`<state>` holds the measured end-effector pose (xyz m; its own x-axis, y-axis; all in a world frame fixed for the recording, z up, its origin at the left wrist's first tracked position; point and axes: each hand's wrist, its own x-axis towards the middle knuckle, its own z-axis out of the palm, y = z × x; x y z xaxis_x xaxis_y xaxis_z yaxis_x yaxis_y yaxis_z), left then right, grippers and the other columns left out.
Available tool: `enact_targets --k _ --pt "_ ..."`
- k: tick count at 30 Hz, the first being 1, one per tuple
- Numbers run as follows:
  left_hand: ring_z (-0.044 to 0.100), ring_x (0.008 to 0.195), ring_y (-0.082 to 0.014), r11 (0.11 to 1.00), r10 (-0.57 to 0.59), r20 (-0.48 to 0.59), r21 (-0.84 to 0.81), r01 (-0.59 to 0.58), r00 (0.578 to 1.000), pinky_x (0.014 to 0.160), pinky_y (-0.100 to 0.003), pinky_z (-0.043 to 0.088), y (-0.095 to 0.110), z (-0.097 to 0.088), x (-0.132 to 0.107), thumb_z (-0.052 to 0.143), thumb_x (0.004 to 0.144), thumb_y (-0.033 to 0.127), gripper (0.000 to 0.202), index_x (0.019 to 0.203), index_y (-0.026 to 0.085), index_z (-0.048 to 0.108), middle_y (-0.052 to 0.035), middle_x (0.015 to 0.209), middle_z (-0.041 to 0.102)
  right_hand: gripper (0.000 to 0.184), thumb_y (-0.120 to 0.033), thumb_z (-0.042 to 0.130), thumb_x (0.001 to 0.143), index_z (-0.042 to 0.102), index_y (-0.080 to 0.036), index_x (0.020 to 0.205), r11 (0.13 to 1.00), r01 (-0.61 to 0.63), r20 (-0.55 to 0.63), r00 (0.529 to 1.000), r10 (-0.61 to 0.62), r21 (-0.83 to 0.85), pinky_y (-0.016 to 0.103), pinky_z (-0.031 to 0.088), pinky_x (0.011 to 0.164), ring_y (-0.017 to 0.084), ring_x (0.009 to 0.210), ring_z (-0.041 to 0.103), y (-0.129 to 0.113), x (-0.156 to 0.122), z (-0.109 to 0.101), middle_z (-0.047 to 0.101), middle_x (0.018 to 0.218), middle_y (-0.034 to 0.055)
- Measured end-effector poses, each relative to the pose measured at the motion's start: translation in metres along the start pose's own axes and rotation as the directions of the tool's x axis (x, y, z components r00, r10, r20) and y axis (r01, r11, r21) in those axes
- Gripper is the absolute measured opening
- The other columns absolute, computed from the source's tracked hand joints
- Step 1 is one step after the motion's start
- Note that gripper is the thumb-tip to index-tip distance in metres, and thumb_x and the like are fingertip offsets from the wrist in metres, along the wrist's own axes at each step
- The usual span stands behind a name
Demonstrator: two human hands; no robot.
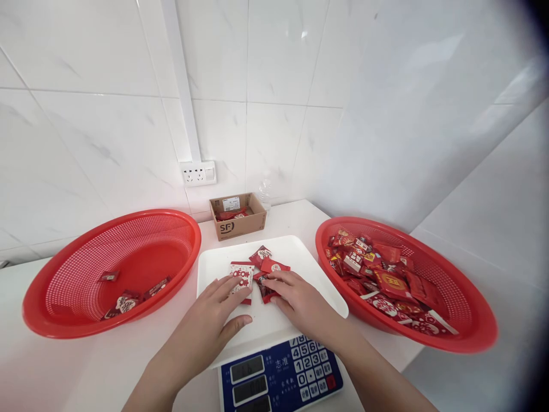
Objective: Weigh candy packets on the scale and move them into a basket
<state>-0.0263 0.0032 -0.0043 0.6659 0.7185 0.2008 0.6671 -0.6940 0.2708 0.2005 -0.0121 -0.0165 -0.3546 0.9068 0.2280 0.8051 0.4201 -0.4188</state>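
Note:
Several small red snack packets lie on the white tray (295, 309) of a weighing scale (281, 372). My left hand (217, 312) is open, its fingers stretched over a white-and-red packet (242, 276) and touching it, the thumb held apart. My right hand (295, 297) is also open, with its fingertips resting on a dark red packet (262, 286). Just beyond the fingertips lie a maroon packet (259, 256) and a bright red packet (274, 265). Part of the pile is hidden under my fingers.
A red perforated basket (171, 229) on the left holds a few packets. Another red basket (467, 309) on the right is heaped with packets. Behind the tray stands a cardboard box (244, 226) with packets inside. A wall socket (198, 173) is on the tiled wall.

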Motion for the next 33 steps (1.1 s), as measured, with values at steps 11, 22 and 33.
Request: enact_targets --k 11,22,33 --pt "0.037 0.131 -0.0287 0.999 -0.014 0.126 -0.051 0.02 0.992 0.104 -0.052 0.036 0.005 0.001 -0.001 0.04 0.091 0.049 0.049 0.133 0.025 0.046 -0.0081 0.14 0.046 0.032 -0.016 0.049 0.087 0.062 -0.015 0.116 0.999 0.052 -0.016 0.999 -0.052 -0.006 0.038 0.043 0.097 0.023 0.111 0.052 -0.003 0.003 -0.003 0.06 0.12 0.0095" --pt "0.048 0.122 -0.0243 0.98 -0.061 0.137 -0.179 0.086 0.989 0.099 -0.04 0.044 0.004 -0.004 -0.001 0.049 0.089 0.043 0.044 0.13 0.027 0.047 -0.0041 0.135 0.05 0.036 -0.017 0.049 0.087 0.06 -0.016 0.121 0.999 -0.027 0.035 0.999 0.028 -0.03 0.041 0.041 0.1 0.024 0.116 0.05 -0.002 -0.002 -0.011 0.057 0.126 0.0085" --pt "0.053 0.116 -0.023 0.964 -0.074 0.126 -0.244 0.103 0.989 0.095 -0.034 0.047 0.003 -0.003 0.0 0.053 0.087 0.039 0.041 0.126 0.028 0.05 -0.0038 0.134 0.05 0.04 -0.017 0.049 0.086 0.056 -0.013 0.125 0.996 -0.057 0.087 0.994 0.063 -0.071 0.043 0.039 0.102 0.026 0.119 0.047 -0.005 -0.002 -0.011 0.053 0.131 0.0109"
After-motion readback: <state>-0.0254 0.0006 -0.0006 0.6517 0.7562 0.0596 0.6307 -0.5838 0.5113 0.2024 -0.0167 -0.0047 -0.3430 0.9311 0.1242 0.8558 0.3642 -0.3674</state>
